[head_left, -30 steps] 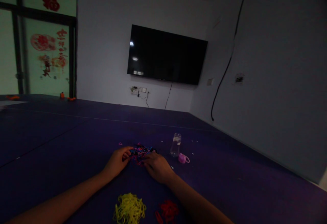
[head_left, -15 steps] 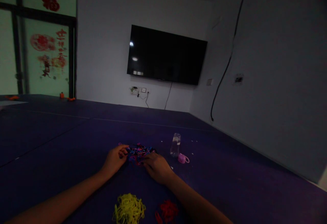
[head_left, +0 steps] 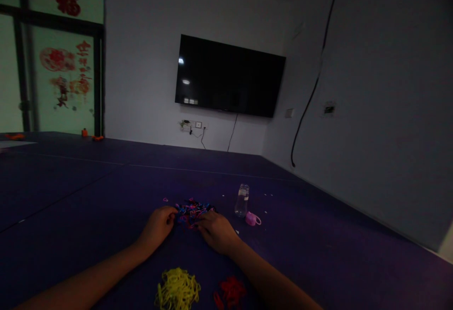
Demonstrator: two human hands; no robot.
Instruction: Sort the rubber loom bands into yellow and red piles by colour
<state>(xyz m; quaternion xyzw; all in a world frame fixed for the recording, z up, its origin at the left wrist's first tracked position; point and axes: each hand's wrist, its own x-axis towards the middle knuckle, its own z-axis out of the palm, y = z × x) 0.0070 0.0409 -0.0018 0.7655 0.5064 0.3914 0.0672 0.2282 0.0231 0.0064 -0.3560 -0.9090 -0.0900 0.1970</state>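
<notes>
A heap of mixed-colour rubber bands (head_left: pixel 193 209), mostly blue, pink and red, lies on the purple surface (head_left: pixel 88 192). My left hand (head_left: pixel 157 227) rests at the heap's left edge, its fingers curled in against the bands. At the near right edge of the heap lies my right hand (head_left: pixel 215 231), fingers bent down into the bands. What either hand pinches is too small and dark to make out. A pile of yellow bands (head_left: pixel 178 290) and a smaller pile of red bands (head_left: pixel 231 291) lie close to me, between my forearms.
A small clear bottle (head_left: pixel 242 200) stands right of the heap with a pink cap (head_left: pixel 252 219) lying beside it. One stray pink band (head_left: pixel 164 199) lies left of the heap. A black TV (head_left: pixel 230 76) hangs on the far wall. The room is dim.
My left hand has drawn its fingers in and slid slightly back from the heap. The right hand has barely moved.
</notes>
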